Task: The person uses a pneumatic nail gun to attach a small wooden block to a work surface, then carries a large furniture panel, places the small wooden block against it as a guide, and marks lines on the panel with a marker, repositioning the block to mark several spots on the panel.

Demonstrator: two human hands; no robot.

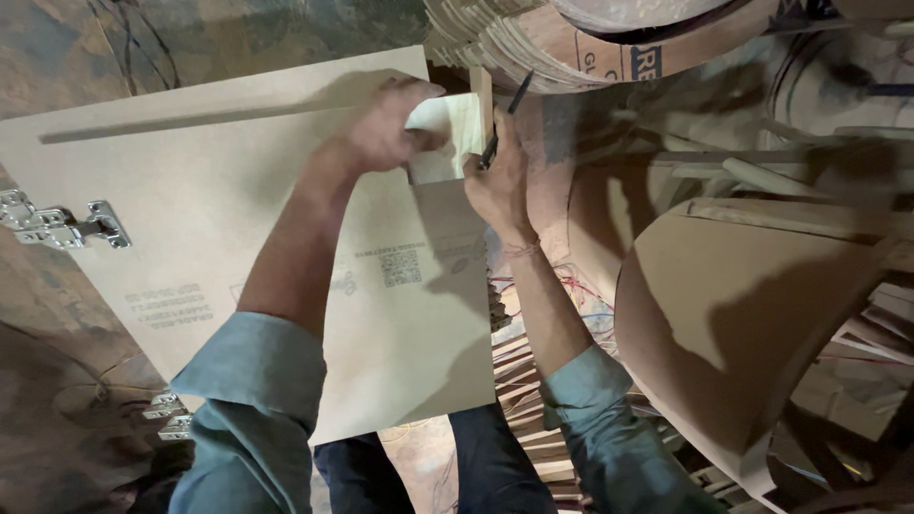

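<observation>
Head view: the small pale piece (447, 133) sits on the far edge of the big board (238, 190).
Left hand (386, 128): fingers pinch the piece.
Right hand (500, 176): fingers pinch a dark pencil (505, 119), tip pointing down, just right of the piece.

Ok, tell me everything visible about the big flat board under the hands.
The board is a large, pale brown panel, seemingly fibreboard, lying flat. Two metal hinges sit on its left edge, more near the lower corner. Faint printing marks its face. The left hand presses a small pale piece at its top edge; the right hand holds a pencil there.
</observation>
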